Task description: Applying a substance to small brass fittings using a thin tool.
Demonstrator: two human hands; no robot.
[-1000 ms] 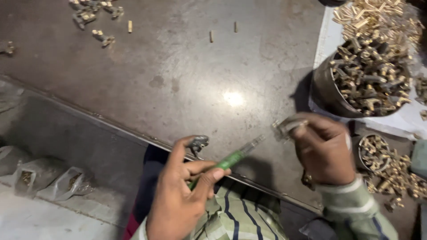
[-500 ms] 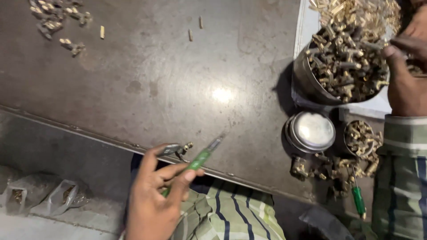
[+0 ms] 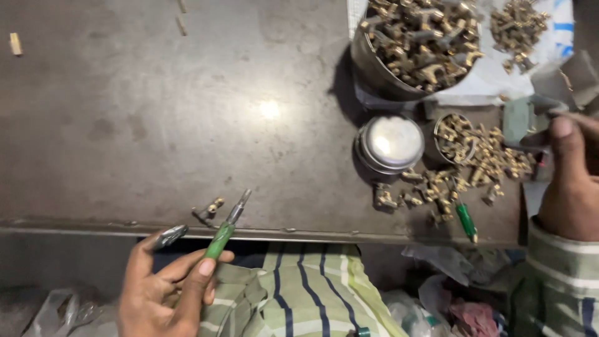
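Left hand: my left hand [image 3: 165, 293] sits low at the near edge of the table [image 3: 187, 125], fingers curled around a green-handled screwdriver [image 3: 226, 226], thumb pressed on the handle.
Screwdriver: it tilts up and to the right, its metal tip just over the table edge, close beside a small brass fitting [image 3: 209, 209] lying there.
Forefinger: it sticks out to the left of the handle, its tip grey and shiny; I cannot tell whether that is a cap or grime.
Right hand: my right hand [image 3: 571, 181] is at the far right edge, well apart from the left, thumb raised, fingers partly out of view; I cannot tell whether they hold anything.
Parts: a loose pile of brass fittings [image 3: 474, 168] spills from a small tin just left of that hand.
Other things: a round tin with a pale lid [image 3: 390, 143] stands beside the pile, a big metal bowl of fittings [image 3: 412, 43] behind it, and a second green screwdriver [image 3: 466, 221] lies near the table edge.
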